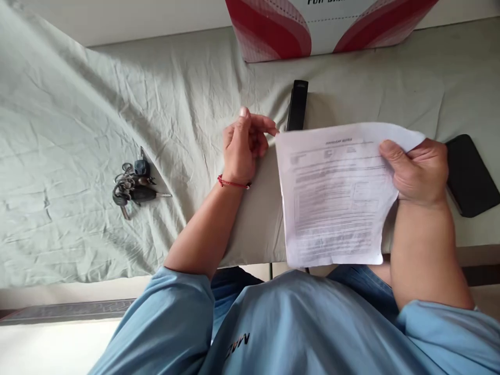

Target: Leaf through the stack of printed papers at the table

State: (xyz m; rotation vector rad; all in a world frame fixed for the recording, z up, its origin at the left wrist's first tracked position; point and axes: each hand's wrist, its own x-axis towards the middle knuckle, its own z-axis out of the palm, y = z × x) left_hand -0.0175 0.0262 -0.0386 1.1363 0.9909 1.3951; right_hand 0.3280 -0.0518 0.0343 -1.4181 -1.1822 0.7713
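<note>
My right hand (pixel 420 169) grips printed paper sheets (pixel 332 198) by their right edge, thumb on top and fingers behind. The sheets hang tilted over the front edge of the cloth-covered surface, with their top edge slightly curled. Beside their upper left corner is my left hand (pixel 246 143), thumb raised and fingers loosely bent and apart. Its fingertips come very near that corner; whether they touch it I cannot tell. Just beyond the sheets lies a long black stapler (pixel 298 104), its near end hidden by the paper.
A bunch of keys (pixel 138 187) lies on the wrinkled pale cloth (pixel 78 130) at the left. At the right, beside my right hand, rests a black phone (pixel 472 174). A red and white box (pixel 324 31) stands at the back, near the wall.
</note>
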